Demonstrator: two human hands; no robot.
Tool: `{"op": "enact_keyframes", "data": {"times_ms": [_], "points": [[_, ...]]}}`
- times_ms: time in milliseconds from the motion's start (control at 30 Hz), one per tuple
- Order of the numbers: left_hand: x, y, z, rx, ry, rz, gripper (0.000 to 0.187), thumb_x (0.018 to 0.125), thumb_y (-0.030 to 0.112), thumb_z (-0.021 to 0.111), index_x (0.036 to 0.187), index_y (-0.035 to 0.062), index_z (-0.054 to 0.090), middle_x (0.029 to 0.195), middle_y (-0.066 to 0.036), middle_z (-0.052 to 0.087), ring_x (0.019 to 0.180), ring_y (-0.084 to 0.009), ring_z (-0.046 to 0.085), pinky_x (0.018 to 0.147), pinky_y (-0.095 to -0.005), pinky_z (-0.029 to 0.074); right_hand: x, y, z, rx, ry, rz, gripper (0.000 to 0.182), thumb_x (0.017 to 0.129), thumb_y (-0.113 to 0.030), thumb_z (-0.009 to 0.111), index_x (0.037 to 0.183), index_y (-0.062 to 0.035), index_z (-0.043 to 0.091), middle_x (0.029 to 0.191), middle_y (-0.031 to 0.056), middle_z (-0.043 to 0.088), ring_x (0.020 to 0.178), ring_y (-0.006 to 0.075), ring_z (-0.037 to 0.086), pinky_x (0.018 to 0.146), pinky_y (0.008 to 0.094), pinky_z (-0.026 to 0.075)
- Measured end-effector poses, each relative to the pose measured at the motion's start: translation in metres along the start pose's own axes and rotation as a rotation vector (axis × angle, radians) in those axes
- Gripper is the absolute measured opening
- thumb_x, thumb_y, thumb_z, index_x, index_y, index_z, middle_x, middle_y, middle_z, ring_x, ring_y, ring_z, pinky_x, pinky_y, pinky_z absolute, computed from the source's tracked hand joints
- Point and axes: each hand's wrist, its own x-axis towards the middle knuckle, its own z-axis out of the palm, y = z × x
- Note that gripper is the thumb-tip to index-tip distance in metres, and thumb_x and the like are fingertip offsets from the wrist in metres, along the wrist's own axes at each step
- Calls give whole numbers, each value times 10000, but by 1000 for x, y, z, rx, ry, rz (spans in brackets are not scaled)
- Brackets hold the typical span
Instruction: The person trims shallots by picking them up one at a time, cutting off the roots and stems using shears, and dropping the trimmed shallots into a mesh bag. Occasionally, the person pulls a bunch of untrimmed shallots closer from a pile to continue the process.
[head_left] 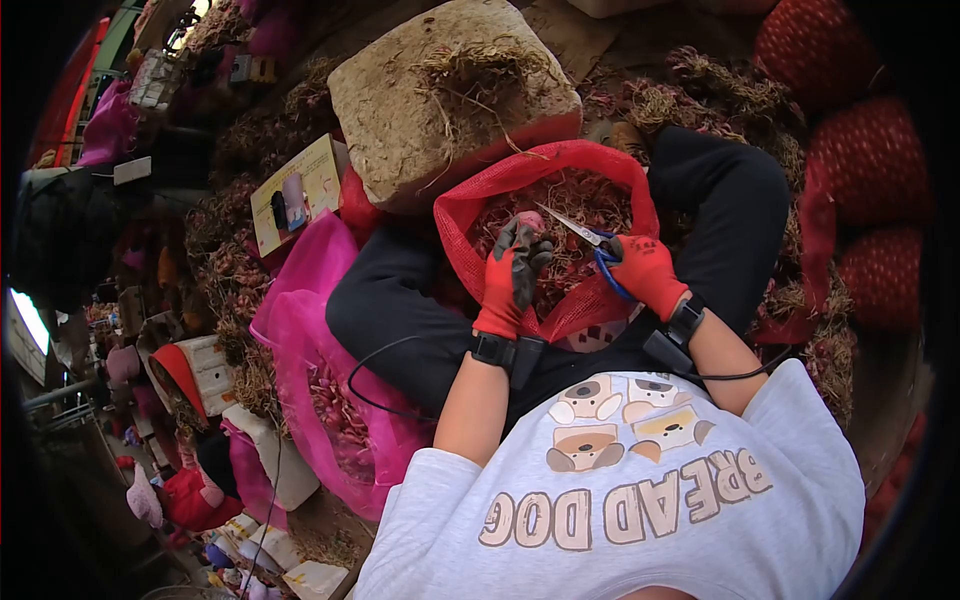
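My left hand point(517, 265), in a red glove with a dark palm, is closed around a pinkish shallot point(531, 221) that shows at its fingertips. In my right hand point(645, 270), also gloved in red, is a pair of scissors point(580, 229) with blue handles. The blades point up and left toward the shallot, with a small gap between. Both hands are over a red mesh bag point(462, 235), rolled open between my legs. Loose shallots point(590, 195) and dry scraps fill the bag.
A dirty foam block point(390, 110) with dried roots on it stands beyond the bag. To the left lie a pink mesh bag point(300, 340) of shallots and a yellow box point(325, 170). Full red sacks point(870, 160) are stacked at right. A person in red point(195, 497) is at lower left.
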Motion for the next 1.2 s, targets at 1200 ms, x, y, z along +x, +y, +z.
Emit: {"op": "enact_keyframes", "data": {"times_ms": [1200], "points": [[-16, -1, 9, 372, -305, 15, 344, 986, 227, 465, 1299, 85, 453, 1069, -73, 603, 897, -147, 618, 729, -243, 502, 17, -6, -7, 1221, -203, 136, 152, 845, -189, 629, 915, -56, 657, 676, 51, 628, 521, 129, 581, 480, 270, 442]]}}
